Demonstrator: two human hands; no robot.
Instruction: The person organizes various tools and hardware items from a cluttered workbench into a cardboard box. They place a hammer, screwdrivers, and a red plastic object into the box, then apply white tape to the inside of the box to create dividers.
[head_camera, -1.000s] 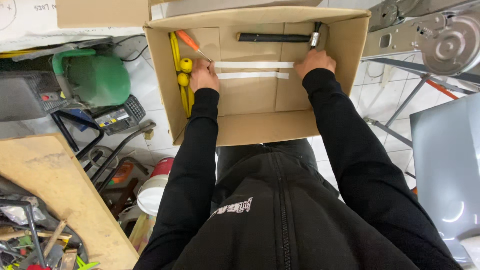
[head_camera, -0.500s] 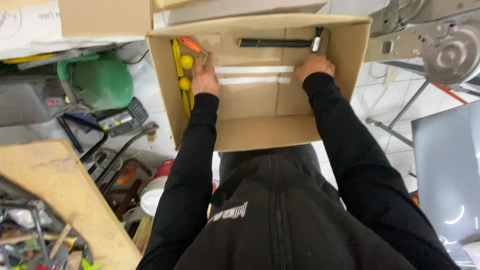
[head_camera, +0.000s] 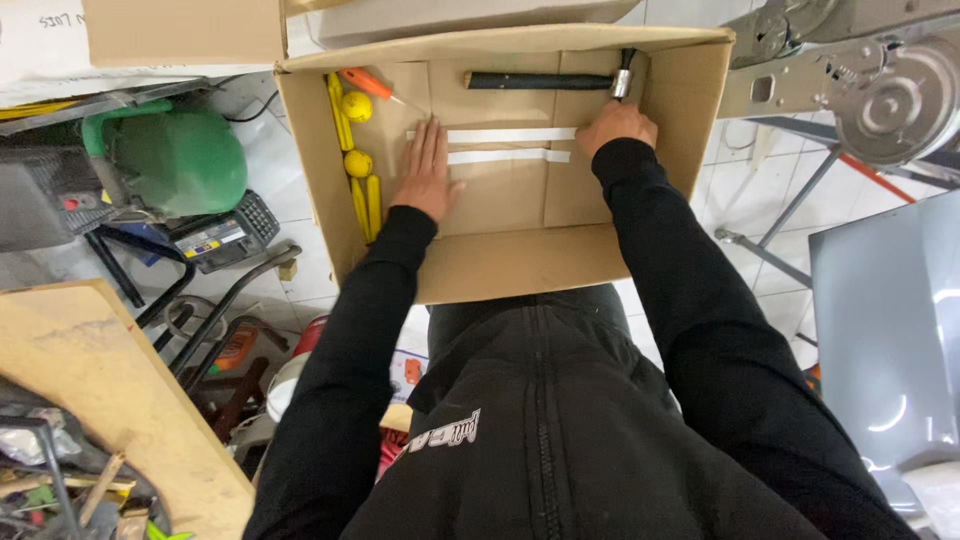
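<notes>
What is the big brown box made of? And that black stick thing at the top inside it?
The box looks like plain cardboard: dull brown, with folded flaps and white tape strips across its bottom seam. The black stick is a hammer; its handle looks like matte rubber or plastic, hard to tell which, and the shiny grey head beside the right hand looks like metal.

hammer (head_camera: 540, 81) in box (head_camera: 500, 262), screwdriver (head_camera: 372, 87) left

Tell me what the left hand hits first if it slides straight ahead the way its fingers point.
Probably the upper white tape strip, which the left hand already reaches at its fingertips; beyond that lies the black-handled hammer by the cardboard box's far wall.
</notes>
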